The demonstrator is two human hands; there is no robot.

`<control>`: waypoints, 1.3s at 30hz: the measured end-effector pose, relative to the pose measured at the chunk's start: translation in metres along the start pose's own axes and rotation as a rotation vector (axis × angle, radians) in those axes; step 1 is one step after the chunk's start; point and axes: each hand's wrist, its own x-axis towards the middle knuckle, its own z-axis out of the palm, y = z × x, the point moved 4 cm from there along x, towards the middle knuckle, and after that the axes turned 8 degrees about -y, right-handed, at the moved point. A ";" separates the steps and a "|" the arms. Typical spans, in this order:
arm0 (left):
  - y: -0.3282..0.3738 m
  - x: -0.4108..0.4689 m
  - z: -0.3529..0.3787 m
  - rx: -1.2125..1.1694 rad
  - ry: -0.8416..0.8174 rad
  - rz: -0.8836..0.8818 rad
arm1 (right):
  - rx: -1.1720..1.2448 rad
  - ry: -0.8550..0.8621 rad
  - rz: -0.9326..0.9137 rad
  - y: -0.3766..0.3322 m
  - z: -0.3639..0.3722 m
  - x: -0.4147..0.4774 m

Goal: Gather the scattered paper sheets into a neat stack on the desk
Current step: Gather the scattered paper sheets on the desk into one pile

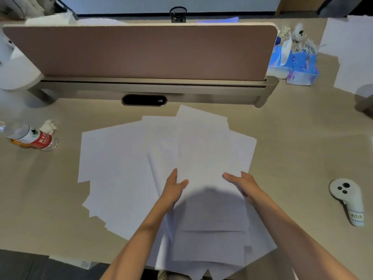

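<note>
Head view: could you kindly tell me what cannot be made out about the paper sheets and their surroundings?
In the head view:
the paper sheets: count unclear, overlaps hide lower ones; nearest edges cut by the bottom edge.
the left hand and right hand: some fingertips hidden beneath held sheets.
the water bottle: label blurred, neck cut by the left edge.

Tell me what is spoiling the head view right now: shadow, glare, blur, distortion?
Head view: a shadow lies on the paper sheets between the left hand and right hand; the white sheets wash out, so overlapping edges barely show; the wide-angle lens bows the divider panel; the bottle at the left edge is soft.
</note>
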 end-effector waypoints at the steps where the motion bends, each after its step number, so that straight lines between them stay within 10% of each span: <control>1: 0.005 -0.001 0.005 0.040 0.009 0.019 | -0.022 0.003 -0.027 -0.001 0.001 0.000; 8: 0.025 -0.036 -0.023 0.568 0.567 0.345 | -0.024 0.123 -0.130 0.001 -0.005 0.002; 18: 0.063 0.032 -0.098 0.462 0.080 -0.011 | -0.024 0.210 -0.160 0.009 -0.009 -0.002; 22: 0.088 0.027 -0.111 0.586 0.035 0.100 | -0.031 0.251 -0.182 0.010 -0.007 -0.008; 30: 0.165 -0.025 -0.149 0.706 0.181 0.466 | -0.031 0.283 -0.150 0.015 -0.002 -0.010; 39: 0.100 -0.035 -0.202 0.869 0.378 0.144 | -0.094 0.322 -0.121 0.014 0.008 -0.013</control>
